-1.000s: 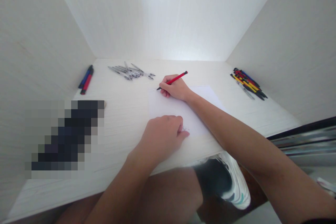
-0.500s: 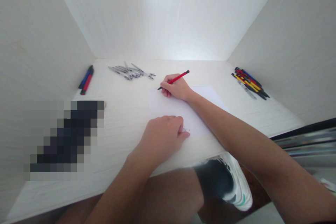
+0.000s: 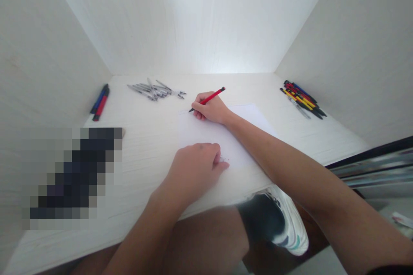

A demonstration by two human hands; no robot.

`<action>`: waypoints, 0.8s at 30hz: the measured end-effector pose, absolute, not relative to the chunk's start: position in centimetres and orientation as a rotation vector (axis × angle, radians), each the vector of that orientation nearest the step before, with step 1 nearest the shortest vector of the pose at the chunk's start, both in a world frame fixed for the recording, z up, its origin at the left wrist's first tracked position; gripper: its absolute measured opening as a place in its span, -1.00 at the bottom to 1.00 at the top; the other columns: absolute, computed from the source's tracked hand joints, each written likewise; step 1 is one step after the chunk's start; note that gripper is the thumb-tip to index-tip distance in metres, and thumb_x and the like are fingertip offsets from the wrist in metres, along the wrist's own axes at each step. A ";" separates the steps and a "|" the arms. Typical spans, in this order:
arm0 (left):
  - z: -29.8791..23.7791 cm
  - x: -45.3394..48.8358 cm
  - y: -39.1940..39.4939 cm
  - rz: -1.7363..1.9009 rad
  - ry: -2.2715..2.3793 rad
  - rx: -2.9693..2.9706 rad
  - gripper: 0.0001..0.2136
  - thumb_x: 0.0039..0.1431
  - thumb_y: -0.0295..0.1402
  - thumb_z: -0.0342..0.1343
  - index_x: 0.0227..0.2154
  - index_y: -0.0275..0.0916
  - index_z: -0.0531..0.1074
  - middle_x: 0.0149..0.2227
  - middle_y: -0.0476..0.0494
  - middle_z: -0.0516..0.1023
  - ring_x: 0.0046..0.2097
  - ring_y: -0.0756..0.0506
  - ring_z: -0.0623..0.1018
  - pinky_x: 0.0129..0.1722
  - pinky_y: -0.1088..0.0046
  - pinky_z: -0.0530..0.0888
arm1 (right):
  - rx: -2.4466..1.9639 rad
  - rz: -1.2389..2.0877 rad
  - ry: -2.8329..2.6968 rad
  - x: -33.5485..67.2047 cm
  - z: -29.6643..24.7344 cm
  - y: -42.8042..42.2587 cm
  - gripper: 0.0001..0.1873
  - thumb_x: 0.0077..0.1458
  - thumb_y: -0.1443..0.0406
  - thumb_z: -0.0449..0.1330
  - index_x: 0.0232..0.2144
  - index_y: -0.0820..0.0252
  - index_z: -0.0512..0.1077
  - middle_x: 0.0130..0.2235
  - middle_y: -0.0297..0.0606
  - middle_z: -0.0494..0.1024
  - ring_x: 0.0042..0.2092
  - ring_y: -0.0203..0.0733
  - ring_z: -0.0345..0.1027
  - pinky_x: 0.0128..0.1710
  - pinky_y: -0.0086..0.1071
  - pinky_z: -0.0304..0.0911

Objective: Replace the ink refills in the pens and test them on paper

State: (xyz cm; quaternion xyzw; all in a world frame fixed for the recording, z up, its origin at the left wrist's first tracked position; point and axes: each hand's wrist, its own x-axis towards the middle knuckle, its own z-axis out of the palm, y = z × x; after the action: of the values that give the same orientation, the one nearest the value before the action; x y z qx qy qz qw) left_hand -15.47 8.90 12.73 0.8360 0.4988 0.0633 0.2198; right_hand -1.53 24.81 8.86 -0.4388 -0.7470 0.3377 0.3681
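Slightly leftward in view, everything has been shifted. Clear pens [image 3: 155,90] are heaped at back left; the left hand [image 3: 195,167] is rested, fingers curled, on the paper [image 3: 191,132], whether fully closed being untellable; by the right hand [image 3: 212,109] the red pen [image 3: 212,97] is gripped, tip near the paper's far-left corner; coloured pens [image 3: 303,99] are piled rightmost.

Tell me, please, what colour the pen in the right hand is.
The pen is red with a black tip, as the head view shows.
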 end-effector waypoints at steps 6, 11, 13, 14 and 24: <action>12.8 -15.6 8.8 0.171 1.382 2.308 -0.78 0.34 -0.18 0.12 -0.38 -0.17 0.43 -0.36 -0.07 0.54 -0.31 -0.16 0.48 -0.35 0.31 0.18 | -1.126 0.881 -1.902 -1.6 9.0 24.7 -0.79 0.15 0.37 0.19 -0.53 0.19 0.37 -0.47 -0.21 0.61 -0.48 -0.29 0.44 -0.52 -0.48 0.32; 12.8 -15.5 8.9 0.167 1.384 2.312 -0.79 0.34 -0.18 0.12 -0.37 -0.17 0.44 -0.37 -0.07 0.54 -0.31 -0.15 0.49 -0.34 0.31 0.19 | -1.134 0.864 -1.868 -1.5 8.8 24.8 -0.80 0.13 0.38 0.19 -0.54 0.18 0.37 -0.50 -0.24 0.59 -0.50 -0.29 0.43 -0.51 -0.46 0.33; 12.8 -15.5 8.9 0.177 1.384 2.312 -0.79 0.34 -0.19 0.12 -0.37 -0.16 0.44 -0.37 -0.07 0.54 -0.31 -0.15 0.49 -0.35 0.31 0.19 | -1.147 0.851 -1.861 -1.4 8.8 24.8 -0.80 0.13 0.38 0.19 -0.53 0.17 0.36 -0.50 -0.24 0.58 -0.50 -0.29 0.43 -0.52 -0.46 0.33; 12.8 -15.5 8.9 0.179 1.386 2.312 -0.79 0.34 -0.18 0.13 -0.37 -0.16 0.44 -0.37 -0.07 0.54 -0.31 -0.15 0.49 -0.35 0.31 0.19 | -1.149 0.848 -1.864 -1.4 8.7 24.9 -0.81 0.13 0.38 0.19 -0.53 0.17 0.36 -0.49 -0.24 0.58 -0.50 -0.29 0.43 -0.52 -0.46 0.33; 12.7 -15.6 8.8 0.179 1.376 2.314 -0.79 0.35 -0.19 0.12 -0.37 -0.17 0.43 -0.37 -0.07 0.53 -0.32 -0.15 0.47 -0.35 0.32 0.17 | -1.159 0.936 -1.835 -1.3 8.8 24.9 -0.81 0.14 0.38 0.18 -0.52 0.16 0.36 -0.47 -0.23 0.61 -0.49 -0.29 0.45 -0.53 -0.47 0.34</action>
State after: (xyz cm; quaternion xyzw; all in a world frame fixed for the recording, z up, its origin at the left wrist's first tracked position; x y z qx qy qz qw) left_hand -15.61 8.82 12.69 0.8366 0.4976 0.0648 0.2198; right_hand -1.33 24.90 8.75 -0.4536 -0.7183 0.3663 0.3796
